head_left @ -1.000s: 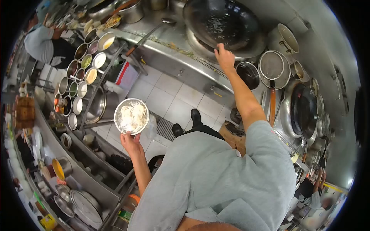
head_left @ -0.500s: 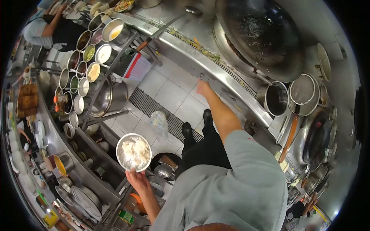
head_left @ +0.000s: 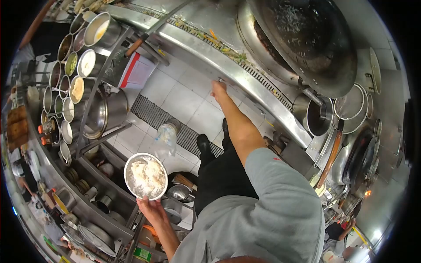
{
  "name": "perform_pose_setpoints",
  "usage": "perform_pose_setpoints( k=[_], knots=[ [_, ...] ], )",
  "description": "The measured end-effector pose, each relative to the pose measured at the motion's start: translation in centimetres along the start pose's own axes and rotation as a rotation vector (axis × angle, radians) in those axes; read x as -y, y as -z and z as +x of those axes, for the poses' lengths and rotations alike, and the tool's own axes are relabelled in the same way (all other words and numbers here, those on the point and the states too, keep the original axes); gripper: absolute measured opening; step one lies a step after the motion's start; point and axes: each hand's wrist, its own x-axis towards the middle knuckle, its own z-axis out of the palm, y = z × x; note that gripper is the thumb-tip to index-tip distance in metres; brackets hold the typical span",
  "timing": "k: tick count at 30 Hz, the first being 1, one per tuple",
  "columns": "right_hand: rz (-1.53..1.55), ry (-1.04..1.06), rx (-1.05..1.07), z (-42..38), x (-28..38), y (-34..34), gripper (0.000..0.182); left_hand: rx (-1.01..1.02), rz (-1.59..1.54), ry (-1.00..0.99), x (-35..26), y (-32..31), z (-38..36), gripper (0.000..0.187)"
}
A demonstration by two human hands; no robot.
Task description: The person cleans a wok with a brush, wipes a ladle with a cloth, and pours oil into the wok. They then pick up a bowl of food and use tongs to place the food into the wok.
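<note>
Head view: bowl [head_left: 128,173] of white mix [head_left: 147,176], round, no long axis, at twelve o'clock from left hand [head_left: 151,211], clamped on its edge; right hand [head_left: 219,90] farther off, one o'clock from bowl, by knob [head_left: 220,80], grip unclear

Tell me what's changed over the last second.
The right hand has let go of the edge of the wok and moved down to a small knob on the front of the stove; whether it grips the knob is unclear. The left hand still holds the bowl of white, lumpy food.
</note>
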Motion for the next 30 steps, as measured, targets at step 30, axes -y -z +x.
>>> perform_pose_setpoints(
  k=[30],
  knots=[
    [1.066,0.086,-0.033,-7.7,-15.0,30.2,0.05,0.134,-0.049,0.086,3.4,-2.3,3.6,0.027]
  ],
)
